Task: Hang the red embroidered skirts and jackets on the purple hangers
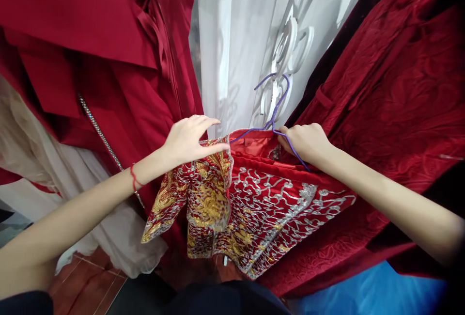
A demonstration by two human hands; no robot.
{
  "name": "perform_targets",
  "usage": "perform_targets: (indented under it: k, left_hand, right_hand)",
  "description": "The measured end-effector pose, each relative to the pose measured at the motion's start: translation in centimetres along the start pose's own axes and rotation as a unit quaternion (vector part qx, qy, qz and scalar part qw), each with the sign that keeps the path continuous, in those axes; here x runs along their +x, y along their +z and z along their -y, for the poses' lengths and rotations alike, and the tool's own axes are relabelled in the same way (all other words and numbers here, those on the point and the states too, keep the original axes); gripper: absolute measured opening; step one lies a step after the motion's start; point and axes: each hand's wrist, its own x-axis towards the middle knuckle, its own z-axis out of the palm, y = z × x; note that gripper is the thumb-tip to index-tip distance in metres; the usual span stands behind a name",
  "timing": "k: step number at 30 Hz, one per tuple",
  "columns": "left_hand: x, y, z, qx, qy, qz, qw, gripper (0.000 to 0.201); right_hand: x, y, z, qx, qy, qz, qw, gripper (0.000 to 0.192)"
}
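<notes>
A red garment [261, 194] with gold and silver embroidery hangs on a purple wire hanger [273, 111] in front of me. My left hand [191, 138], with a red string at the wrist, pinches the garment's left shoulder between thumb and fingers. On the other side, my right hand [307, 141] grips the hanger's right arm together with the collar. The hanger's hook points up, in front of a white curtain [236, 48]; what it hangs from is not visible.
Plain dark red garments [109, 63] hang at the left, one with a silver beaded chain [98, 128]. A dark red textured velvet robe [392, 92] fills the right. Cream fabric [32, 160] hangs at lower left. White scrollwork [290, 46] shows behind the curtain; blue sheet [370, 291] lies below.
</notes>
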Motion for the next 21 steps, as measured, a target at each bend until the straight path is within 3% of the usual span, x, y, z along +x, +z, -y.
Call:
perform_targets:
  k: [4,7,11,15,18,21]
  left_hand:
    - [0.8,3.5,0.6,0.007,-0.046,0.112,0.993,0.061]
    - [0.3,4.9,-0.1,0.018,-0.053,0.053,0.997,0.061]
    - [-0.3,4.3,-0.4,-0.012,0.015,-0.004,1.000,0.060]
    - [-0.5,3.5,-0.4,-0.026,0.029,-0.005,0.999,0.056]
    - [-0.5,3.5,-0.5,-0.037,0.025,0.006,0.999,0.054]
    - [-0.4,3.7,-0.6,-0.039,0.029,0.009,0.999,0.054]
  right_hand:
    - [-0.3,-0.3,0.0,0.001,0.001,0.001,1.000,0.046]
    - [-0.4,-0.5,-0.3,0.003,-0.002,0.010,1.000,0.047]
    - [0.5,-0.6,-0.6,0.019,-0.033,0.039,0.999,0.045]
    - [2.4,0.8,-0.2,0.111,-0.087,0.116,0.983,0.033]
    - [3.3,2.7,0.5,0.158,-0.136,0.176,0.962,0.048]
    - [3.3,4.0,1.0,0.131,-0.176,0.134,0.966,0.064]
